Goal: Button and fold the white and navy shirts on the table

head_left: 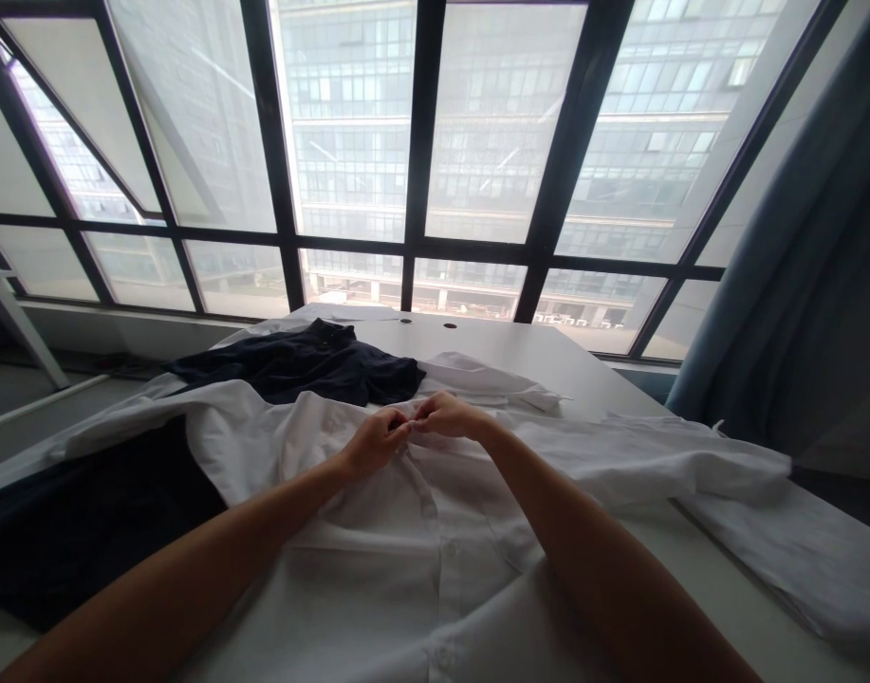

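Observation:
A white button-up shirt (378, 560) lies spread out in front of me, its collar end away from me and its button strip running down the middle. At the top of that strip my left hand (376, 440) pinches the shirt's edge. My right hand (445, 415) meets it there, fingers closed on the same bit of cloth. The fingertips of both hands nearly touch, and the small detail between them is hidden. One white sleeve stretches out to the right across the table.
Dark navy clothing (299, 362) lies beyond the shirt, and another dark garment (107, 512) is at the left. More white garments (797, 550) rest on the right of the white table (583, 365). Windows stand behind, with a blue-grey curtain (768, 256) at the right.

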### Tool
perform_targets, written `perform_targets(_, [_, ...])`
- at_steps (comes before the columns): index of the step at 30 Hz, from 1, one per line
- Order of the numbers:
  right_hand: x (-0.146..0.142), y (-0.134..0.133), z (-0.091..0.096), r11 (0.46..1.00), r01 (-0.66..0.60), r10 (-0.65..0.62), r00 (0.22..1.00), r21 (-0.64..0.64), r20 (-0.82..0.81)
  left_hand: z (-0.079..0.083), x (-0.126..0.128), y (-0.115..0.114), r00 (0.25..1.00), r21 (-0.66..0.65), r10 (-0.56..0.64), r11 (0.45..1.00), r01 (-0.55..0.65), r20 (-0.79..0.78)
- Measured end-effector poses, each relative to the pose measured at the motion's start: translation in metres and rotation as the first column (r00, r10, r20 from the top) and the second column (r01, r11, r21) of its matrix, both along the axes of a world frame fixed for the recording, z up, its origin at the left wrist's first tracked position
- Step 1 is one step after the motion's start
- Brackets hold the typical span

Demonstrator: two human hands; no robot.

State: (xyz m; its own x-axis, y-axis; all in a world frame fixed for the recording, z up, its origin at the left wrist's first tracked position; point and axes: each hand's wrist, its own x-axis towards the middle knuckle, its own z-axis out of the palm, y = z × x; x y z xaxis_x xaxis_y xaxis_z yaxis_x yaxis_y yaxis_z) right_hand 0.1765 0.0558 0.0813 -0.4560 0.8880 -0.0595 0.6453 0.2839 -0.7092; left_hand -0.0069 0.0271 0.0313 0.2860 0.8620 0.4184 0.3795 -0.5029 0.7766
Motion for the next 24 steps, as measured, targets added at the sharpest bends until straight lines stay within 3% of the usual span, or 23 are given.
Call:
perform_targets(6, [0.002,0.004,-0.005,0.998,0.003,-0.001,0.999,-0.067,0.033,-0.002,0.001,-0.003,0.999,0.032,0.008,0.999,-0.006,-0.037])
perform_targets(14, [0.016,0.006,-0.003,0.950,-0.129,0.053,0.965,-0.285,-0.258,0.005,0.005,-0.009,0.997,0.141,-0.071,0.987,0.073,-0.018])
perform_targets(24, [0.018,0.009,-0.010,0.958,-0.050,-0.040,0.952,-0.283,-0.304,0.004,0.004,-0.007,0.999,0.116,-0.050,0.992,0.050,-0.004])
